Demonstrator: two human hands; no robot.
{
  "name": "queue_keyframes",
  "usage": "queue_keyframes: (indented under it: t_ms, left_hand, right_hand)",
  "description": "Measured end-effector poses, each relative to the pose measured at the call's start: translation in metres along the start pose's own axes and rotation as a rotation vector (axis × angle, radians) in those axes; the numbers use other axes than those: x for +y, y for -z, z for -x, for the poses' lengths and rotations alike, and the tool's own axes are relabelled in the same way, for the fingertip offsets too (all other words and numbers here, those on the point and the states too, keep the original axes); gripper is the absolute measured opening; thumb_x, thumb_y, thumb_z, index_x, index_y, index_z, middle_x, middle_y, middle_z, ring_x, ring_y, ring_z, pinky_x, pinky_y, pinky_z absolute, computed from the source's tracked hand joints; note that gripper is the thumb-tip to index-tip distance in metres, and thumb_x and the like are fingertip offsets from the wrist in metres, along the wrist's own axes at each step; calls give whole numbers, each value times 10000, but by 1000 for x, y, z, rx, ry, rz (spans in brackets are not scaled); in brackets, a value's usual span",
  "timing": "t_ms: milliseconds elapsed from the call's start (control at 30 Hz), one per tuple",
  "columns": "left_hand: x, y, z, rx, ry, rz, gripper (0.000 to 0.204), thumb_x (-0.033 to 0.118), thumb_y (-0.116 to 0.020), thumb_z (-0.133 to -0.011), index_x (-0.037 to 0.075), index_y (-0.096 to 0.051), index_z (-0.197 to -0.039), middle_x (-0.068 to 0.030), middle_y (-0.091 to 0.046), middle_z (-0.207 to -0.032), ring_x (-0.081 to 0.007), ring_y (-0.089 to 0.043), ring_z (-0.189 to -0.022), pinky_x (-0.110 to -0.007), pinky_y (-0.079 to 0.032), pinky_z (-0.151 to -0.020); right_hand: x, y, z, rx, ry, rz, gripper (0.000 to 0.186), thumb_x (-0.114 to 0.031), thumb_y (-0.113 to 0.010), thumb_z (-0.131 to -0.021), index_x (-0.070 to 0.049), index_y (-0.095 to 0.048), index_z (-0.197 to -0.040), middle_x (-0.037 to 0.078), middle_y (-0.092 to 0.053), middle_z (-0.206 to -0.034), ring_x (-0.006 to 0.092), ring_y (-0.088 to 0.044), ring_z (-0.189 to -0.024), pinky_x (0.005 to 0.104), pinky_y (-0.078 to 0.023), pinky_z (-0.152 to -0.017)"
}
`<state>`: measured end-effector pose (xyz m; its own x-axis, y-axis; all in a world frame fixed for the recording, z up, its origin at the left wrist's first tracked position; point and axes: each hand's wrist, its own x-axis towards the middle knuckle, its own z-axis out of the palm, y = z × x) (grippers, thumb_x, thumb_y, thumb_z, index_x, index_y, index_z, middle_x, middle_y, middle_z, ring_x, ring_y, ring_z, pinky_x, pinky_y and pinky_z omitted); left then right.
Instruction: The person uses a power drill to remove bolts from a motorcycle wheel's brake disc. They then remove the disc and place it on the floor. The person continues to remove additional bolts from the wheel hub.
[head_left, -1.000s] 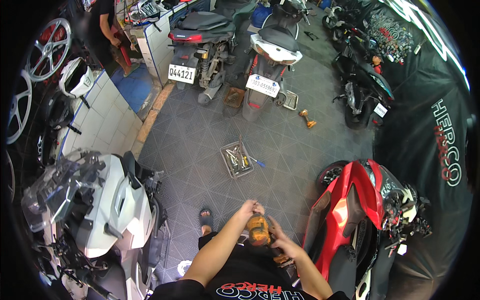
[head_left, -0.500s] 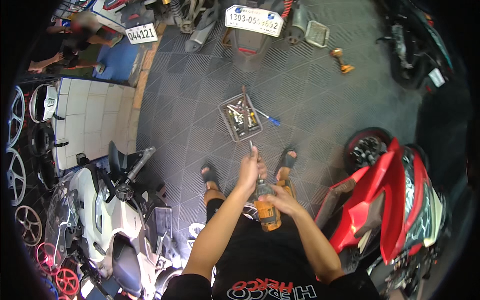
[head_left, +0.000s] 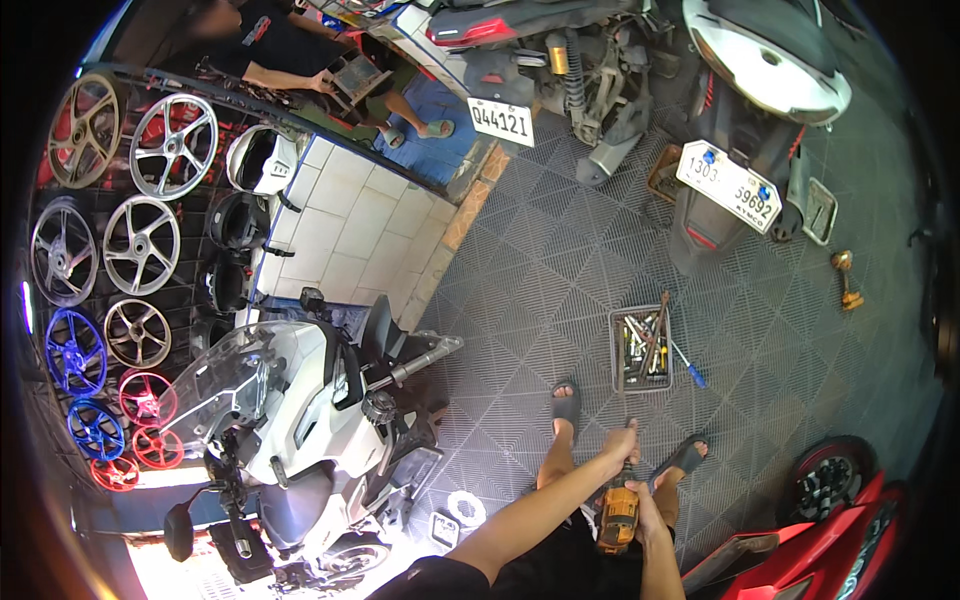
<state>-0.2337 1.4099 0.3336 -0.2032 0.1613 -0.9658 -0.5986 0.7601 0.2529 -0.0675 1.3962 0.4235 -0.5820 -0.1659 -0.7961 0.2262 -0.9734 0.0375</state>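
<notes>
My right hand is wrapped round a yellow and black cordless drill, held in front of my body. My left hand is closed at the front of the drill, round a thin metal bit whose tip pokes out past the fingers. The chuck is partly covered by that hand. Beyond my hands, a grey plastic tray of sockets and small tools sits on the floor, with a rusty metal bar lying across it. Beside the tray lies a blue-handled screwdriver.
A white motorcycle stands at my left, a red one at lower right. Two more stand at the far side, near a shallow tray. A yellow power tool lies far right. Wheel rims hang left; another person works beyond the tiled wall.
My view has swung left, so the hands, drill and tool tray now appear further right and lower. Both hands keep their hold on the drill and its bit.
</notes>
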Motion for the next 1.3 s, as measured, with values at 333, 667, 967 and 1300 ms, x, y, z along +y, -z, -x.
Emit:
queue_keyframes:
  t_ms: [333, 667, 967, 1300]
  left_hand:
    - [51, 105, -47, 232, -505, -528, 416, 359, -531, -1027, -25, -598, -881, -102, -618, -657, -158, -595, -521, -326, -519, -503]
    - [-53, -19, -276, -6, -378, -796, 259, 195, -660, -917, -29, -581, -1019, -128, -666, -669, -237, -674, -552, -387, -531, -511]
    - [-131, -58, -406, 481, -834, -1366, 549, 92, -639, -848, 51, -482, -1373, -127, -476, -1437, -282, -450, -1358, -453, -406, -1060]
    - [-151, -45, -419, 360, -562, -1807, 902, 133, -799, -732, 109, -339, -1508, -78, -403, -1443, -246, -411, -1356, -370, -476, -1044]
  right_hand:
    - [71, -14, 11, 106, 310, 344, 276, -133, -678, -862, -16, -606, -1101, 118, -694, -1022, 247, -687, -984, 384, -561, -873]
    - [39, 115, -82, 37, 479, -191, 475, -313, -608, -747, 48, -568, -1053, 238, -691, -1096, 312, -686, -959, 412, -530, -893]
    - [21, 202, -102, 280, 282, 190, 370, -194, -614, -755, 49, -621, -1034, 173, -717, -1038, 259, -674, -996, 360, -499, -923]
    - [27, 222, -95, 197, 315, -130, 522, -295, -656, -639, 17, -573, -1049, 205, -695, -1020, 255, -662, -952, 371, -515, -863]
